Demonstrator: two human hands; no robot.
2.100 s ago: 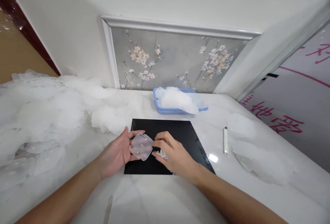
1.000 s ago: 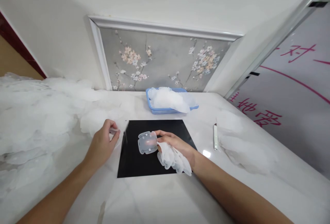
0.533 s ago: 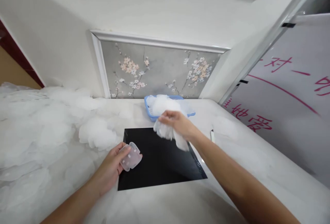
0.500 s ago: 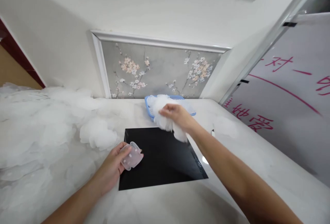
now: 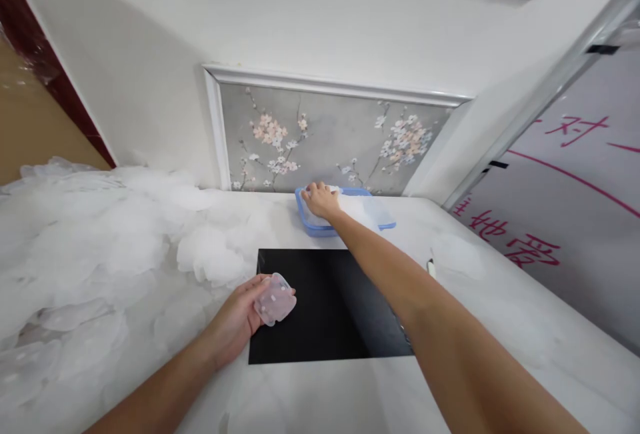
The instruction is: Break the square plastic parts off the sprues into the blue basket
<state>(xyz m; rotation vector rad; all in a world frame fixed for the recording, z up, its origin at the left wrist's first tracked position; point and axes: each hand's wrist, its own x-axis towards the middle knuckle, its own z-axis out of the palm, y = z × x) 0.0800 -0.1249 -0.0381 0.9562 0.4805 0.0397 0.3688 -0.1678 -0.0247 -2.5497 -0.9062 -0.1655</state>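
Note:
My left hand [image 5: 239, 317] grips a translucent white plastic piece [image 5: 274, 299] with small dots, held over the left edge of a black mat [image 5: 330, 307] on the marble table. My right hand [image 5: 320, 199] is stretched out far ahead and rests palm down on the white translucent pieces piled in a blue tray [image 5: 381, 223] by the wall. Its fingers lie curled over the pile, and I cannot make out whether they grip any of it.
A big heap of white translucent pieces [image 5: 100, 241] covers the left of the table [image 5: 310, 394]. More thin pieces [image 5: 460, 251] lie at the right, beside a small white stick [image 5: 430, 265]. A floral wall panel [image 5: 325, 137] stands behind the tray, and a whiteboard with red writing [image 5: 560, 221] leans at the right.
My right hand carried a bunch of white pieces from the black mat up to the blue tray and now rests on its pile. My left hand picked up a dotted piece and holds it.

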